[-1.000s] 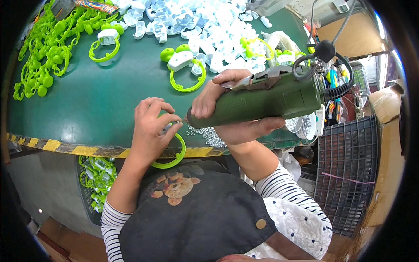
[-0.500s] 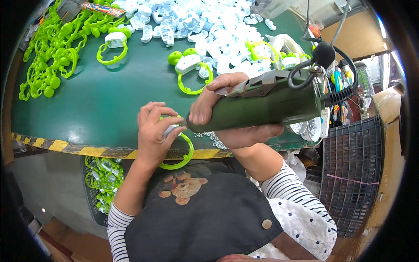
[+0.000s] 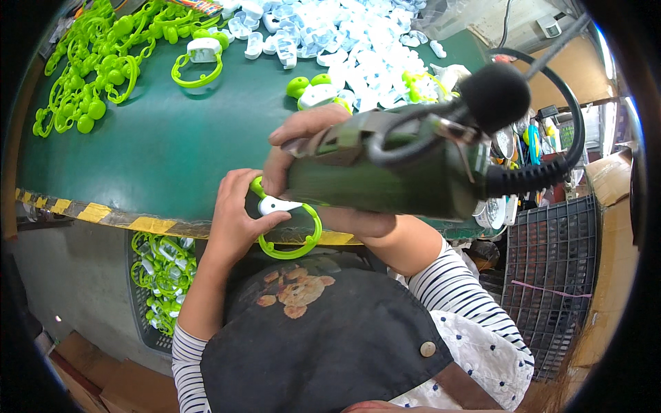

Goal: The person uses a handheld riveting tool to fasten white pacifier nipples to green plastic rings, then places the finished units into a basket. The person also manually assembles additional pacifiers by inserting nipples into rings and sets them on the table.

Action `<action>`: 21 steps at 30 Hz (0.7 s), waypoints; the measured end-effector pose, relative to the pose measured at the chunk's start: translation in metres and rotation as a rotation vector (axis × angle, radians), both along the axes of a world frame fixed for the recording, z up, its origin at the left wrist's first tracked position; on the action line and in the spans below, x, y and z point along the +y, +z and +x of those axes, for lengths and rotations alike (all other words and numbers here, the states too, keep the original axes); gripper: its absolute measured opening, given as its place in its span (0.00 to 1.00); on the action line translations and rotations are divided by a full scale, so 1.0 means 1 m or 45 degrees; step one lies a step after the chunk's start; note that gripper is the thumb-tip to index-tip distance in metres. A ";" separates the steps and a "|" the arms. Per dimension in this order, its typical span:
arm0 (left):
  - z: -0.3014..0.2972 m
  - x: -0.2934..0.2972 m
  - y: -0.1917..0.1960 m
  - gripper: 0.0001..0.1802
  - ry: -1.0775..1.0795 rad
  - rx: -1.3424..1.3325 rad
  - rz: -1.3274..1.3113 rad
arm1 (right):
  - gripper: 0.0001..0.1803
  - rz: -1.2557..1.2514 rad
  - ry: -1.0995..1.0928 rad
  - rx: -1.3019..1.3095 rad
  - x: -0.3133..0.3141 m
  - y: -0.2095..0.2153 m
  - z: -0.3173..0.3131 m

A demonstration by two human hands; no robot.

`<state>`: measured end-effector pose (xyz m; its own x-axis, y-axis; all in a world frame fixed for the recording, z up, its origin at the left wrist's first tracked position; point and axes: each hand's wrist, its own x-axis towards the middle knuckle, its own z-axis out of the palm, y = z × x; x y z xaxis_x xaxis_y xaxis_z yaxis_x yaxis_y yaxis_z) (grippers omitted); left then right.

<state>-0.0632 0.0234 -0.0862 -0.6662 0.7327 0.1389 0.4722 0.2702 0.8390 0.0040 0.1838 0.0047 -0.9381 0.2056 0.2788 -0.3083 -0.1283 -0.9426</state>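
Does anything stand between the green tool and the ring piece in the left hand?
Only fingers of the right hand at the front of the green tool appear there, near the ring piece in the left hand. The tool's tip is hidden.

Hands (image 3: 235, 210) hold a green ring (image 3: 318, 228) and power tool (image 3: 385, 180)

Open lane: bare green bench (image 3: 165, 151) left of and beyond left hand (image 3: 237, 212). Blocked far left by green ring pile (image 3: 115, 76), far side by white parts heap (image 3: 323, 38). Right approach blocked by bulky green driver (image 3: 385, 177) and its cable (image 3: 527, 182); held ring (image 3: 318, 230) overhangs front edge.
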 end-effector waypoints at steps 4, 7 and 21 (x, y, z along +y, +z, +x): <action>-0.004 -0.001 -0.005 0.39 -0.054 -0.189 0.030 | 0.44 -0.098 0.160 -0.031 -0.002 -0.009 -0.005; -0.006 0.000 -0.007 0.38 -0.099 -0.133 0.075 | 0.39 -0.032 0.222 0.125 -0.003 -0.031 -0.021; -0.001 0.009 -0.002 0.43 0.010 -0.522 0.231 | 0.34 0.376 0.124 0.250 -0.004 -0.039 -0.038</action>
